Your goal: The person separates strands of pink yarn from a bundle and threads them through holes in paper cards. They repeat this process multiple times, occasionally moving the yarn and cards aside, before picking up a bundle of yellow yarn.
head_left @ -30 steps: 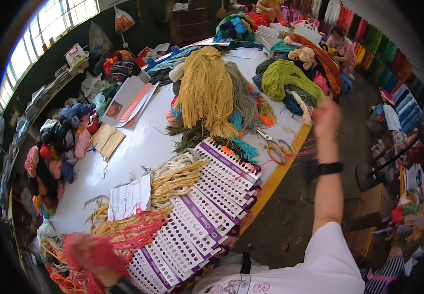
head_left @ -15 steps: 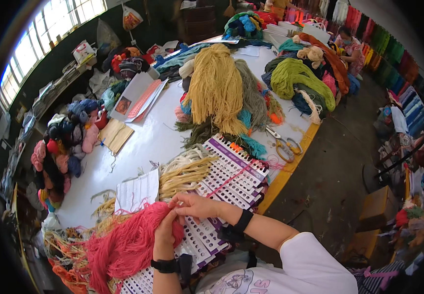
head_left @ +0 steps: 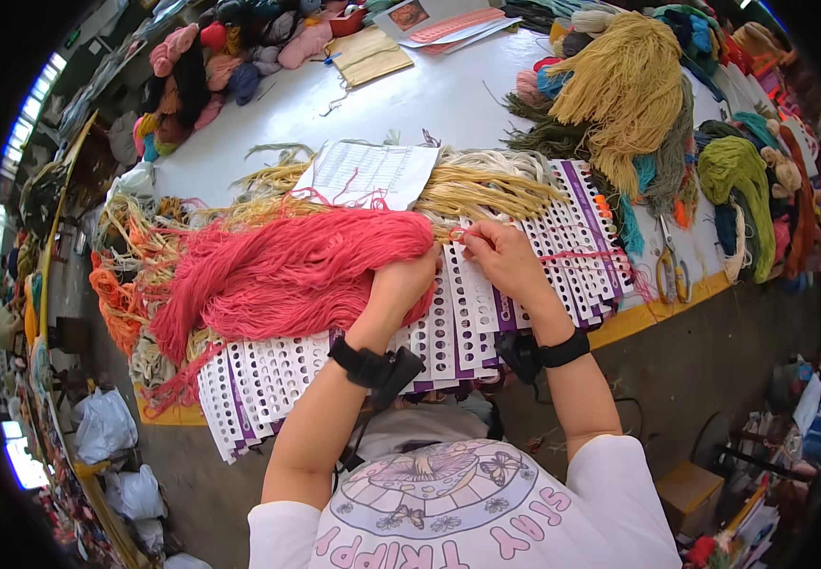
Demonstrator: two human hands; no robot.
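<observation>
A thick hank of coral-pink yarn (head_left: 287, 270) lies spread over the near side of the table. My left hand (head_left: 401, 289) is closed around its right end, the fingers mostly hidden in the strands. Just right of it, my right hand (head_left: 500, 258) pinches a thin pink strand between thumb and fingertips. Beneath both hands run white punched thread cards (head_left: 443, 327) with rows of round holes and purple bands. Another pink strand crosses the cards right of my right hand. Beyond the hank, a printed paper sheet (head_left: 368, 174) rests on cream and yellow yarn bundles (head_left: 496, 190).
Yellow-handled scissors (head_left: 672, 273) lie at the table's right edge. Mustard yarn (head_left: 619, 85) and green yarn (head_left: 737, 171) are heaped at the far right. A tan folder (head_left: 370, 57) and several yarn skeins (head_left: 230, 57) lie at the back. A cardboard box (head_left: 690, 498) stands on the floor.
The view has turned left and down over the near table. My right hand has come away from my left, drawing out a pink strand. The left stays on the hank.
</observation>
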